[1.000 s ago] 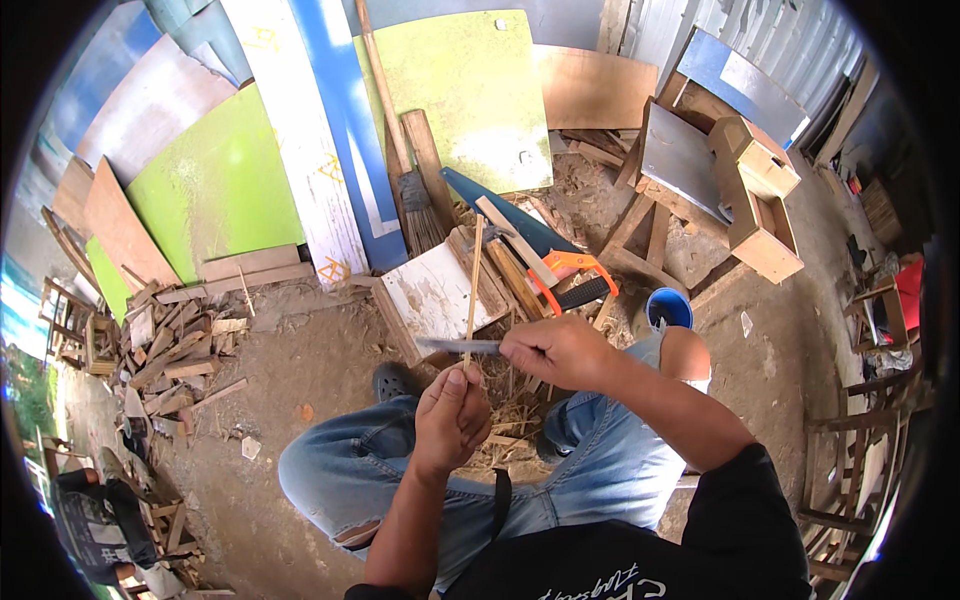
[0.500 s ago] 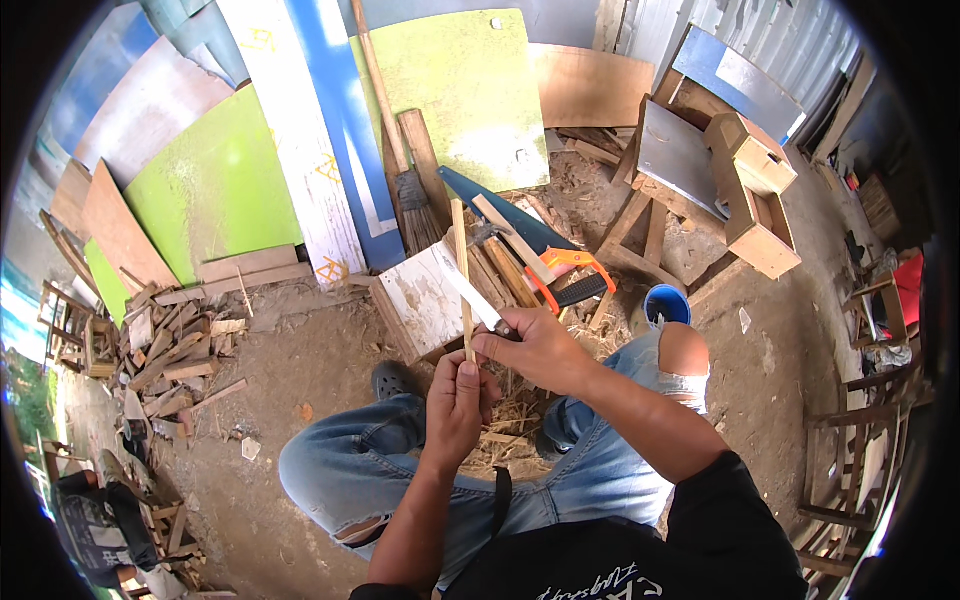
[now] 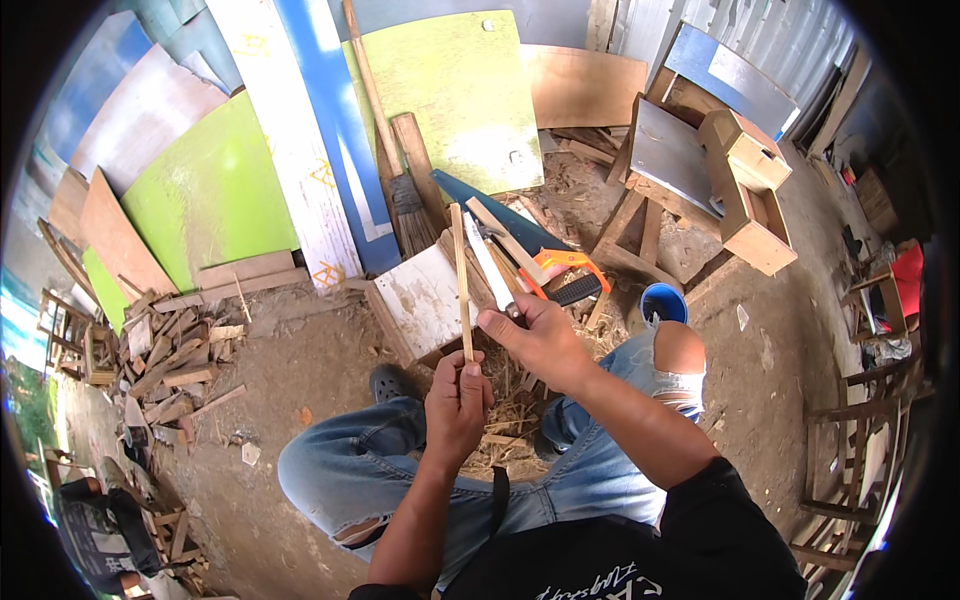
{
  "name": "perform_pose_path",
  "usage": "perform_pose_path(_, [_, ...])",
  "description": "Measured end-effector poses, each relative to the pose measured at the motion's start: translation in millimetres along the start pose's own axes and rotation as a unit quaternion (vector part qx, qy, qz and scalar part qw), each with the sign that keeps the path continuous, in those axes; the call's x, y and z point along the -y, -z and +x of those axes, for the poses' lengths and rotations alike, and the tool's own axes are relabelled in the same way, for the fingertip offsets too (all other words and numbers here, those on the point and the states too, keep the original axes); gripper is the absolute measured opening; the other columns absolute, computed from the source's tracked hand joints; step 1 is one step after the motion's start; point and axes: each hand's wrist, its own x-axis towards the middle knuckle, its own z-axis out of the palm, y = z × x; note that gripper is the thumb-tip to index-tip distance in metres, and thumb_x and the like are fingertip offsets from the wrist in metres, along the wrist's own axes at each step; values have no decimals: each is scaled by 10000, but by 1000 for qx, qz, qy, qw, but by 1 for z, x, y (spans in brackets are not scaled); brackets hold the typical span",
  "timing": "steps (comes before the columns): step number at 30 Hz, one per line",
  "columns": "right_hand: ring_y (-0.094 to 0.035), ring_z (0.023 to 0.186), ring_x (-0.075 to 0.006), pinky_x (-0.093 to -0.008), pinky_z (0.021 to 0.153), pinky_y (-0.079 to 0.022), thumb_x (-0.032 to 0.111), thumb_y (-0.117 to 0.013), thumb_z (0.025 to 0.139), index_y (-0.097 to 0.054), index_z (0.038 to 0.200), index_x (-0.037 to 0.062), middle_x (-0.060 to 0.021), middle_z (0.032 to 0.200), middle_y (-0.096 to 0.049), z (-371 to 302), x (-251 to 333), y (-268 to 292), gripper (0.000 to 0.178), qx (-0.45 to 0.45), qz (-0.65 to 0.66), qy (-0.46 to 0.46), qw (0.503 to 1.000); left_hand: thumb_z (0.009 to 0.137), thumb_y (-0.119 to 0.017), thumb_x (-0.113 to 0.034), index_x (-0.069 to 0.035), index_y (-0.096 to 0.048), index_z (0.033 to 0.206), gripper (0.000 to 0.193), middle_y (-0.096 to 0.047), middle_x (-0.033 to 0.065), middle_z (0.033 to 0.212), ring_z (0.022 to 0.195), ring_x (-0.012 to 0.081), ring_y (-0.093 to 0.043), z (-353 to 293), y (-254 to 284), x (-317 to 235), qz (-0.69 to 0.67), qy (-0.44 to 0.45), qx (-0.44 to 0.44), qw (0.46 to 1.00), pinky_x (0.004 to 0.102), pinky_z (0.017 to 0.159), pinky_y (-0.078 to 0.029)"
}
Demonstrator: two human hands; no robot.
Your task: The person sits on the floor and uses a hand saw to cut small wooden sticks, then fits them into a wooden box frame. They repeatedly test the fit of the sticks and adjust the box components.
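Note:
My left hand [image 3: 457, 403] grips the lower end of a thin pale wooden stick [image 3: 461, 275] that stands nearly upright in front of me. My right hand [image 3: 535, 335] holds a knife [image 3: 488, 262] by its handle, the blade pointing up and away, just right of the stick. Both hands are above my knees in blue jeans. Wood shavings [image 3: 505, 425] lie on the ground between my legs.
A white board [image 3: 425, 300] lies on the ground ahead, with an orange-handled saw [image 3: 560, 265] and a broom [image 3: 405, 215] behind it. Green, blue and white panels [image 3: 300, 150] lean at the back. Scrap wood [image 3: 170, 360] is piled left; wooden boxes and a trestle [image 3: 740, 180] stand right, a blue bucket [image 3: 662, 300] near my knee.
The knife lay across the stick near my left hand; my right hand has pushed it upward along the stick, so the blade now points up and away. My left hand stayed put.

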Motion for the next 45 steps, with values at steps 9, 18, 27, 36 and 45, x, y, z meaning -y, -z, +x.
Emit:
perform_pose_path(9, [-463, 609, -35, -255, 530, -390, 209, -630, 960, -670, 1012, 1, 40, 724, -589, 10, -12, 0, 218, -54, -32, 4, 998, 1045, -495, -183, -10, -550, 1157, 213, -564, 4, 689, 622, 59, -512, 0, 0, 7, 39, -29, -46, 998, 235, 578, -429])
perform_pose_path(18, [-418, 636, 0, -208, 525, -331, 187, -681, 945, -660, 968, 12, 83, 739, -525, 2, -18, -11, 177, -35, 5, 43, 998, 1046, -498, -188, -11, -535, 1163, 215, -553, -7, 742, 647, 48, -493, 4, 0, 11, -1, -17, -68, 998, 213, 583, -413])
perform_pose_path(27, [-431, 575, -7, -214, 473, -333, 248, -670, 964, -655, 966, 16, 69, 662, -540, 1, -22, -12, 233, 57, 1, -28, 998, 1067, -451, -282, -54, -523, 1162, 258, -526, -10, 717, 571, 53, -439, 0, 3, 7, -117, 22, 6, 993, 217, 512, -370])
perform_pose_path(36, [-654, 789, -257, -368, 707, -519, 221, -583, 982, -665, 1163, 54, -106, 923, -677, -6, -26, -5, 260, -7, -219, 222, 950, 1083, -378, -330, -88, -521, 1117, 283, -429, 2, 617, 466, 88, -372, 4, 8, -5, -264, 102, -34, 959, 246, 422, -318])
perform_pose_path(45, [-636, 783, -274, -368, 682, -520, 205, -639, 941, -690, 1170, 77, -95, 852, -636, 8, -31, 22, 268, 34, -337, 283, 897, 1084, -384, -297, -78, -516, 1077, 256, -379, -15, 566, 437, 80, -315, -2, 11, -2, -284, 101, 16, 953, 250, 406, -289])
